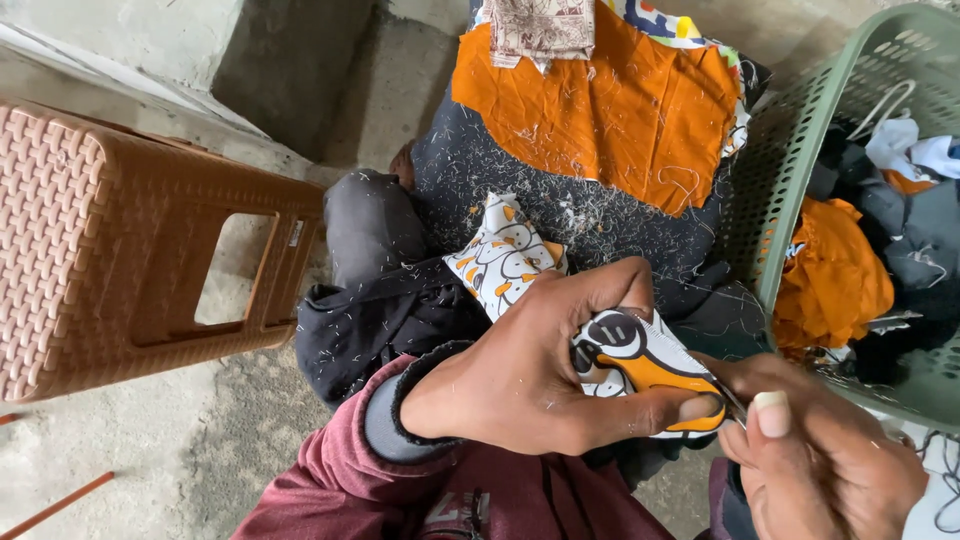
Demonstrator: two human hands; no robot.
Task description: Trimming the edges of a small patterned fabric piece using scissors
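My left hand point(545, 365) grips a piece of white cloth printed with black and orange shapes point(510, 255), pinching its edge between thumb and forefinger. My right hand point(820, 450) meets it at the lower right, fingers closed on a small thin metal tool point(733, 402) at the cloth's edge; what kind of tool it is cannot be told. The cloth lies over my lap, on dark fabric point(560, 200) speckled with thread bits.
An orange cloth point(620, 100) lies on the dark fabric ahead, with a patterned beige piece point(540, 30) above it. A green plastic basket point(800, 140) with orange, dark and white garments stands at the right. A brown plastic stool point(110, 240) stands at the left on concrete floor.
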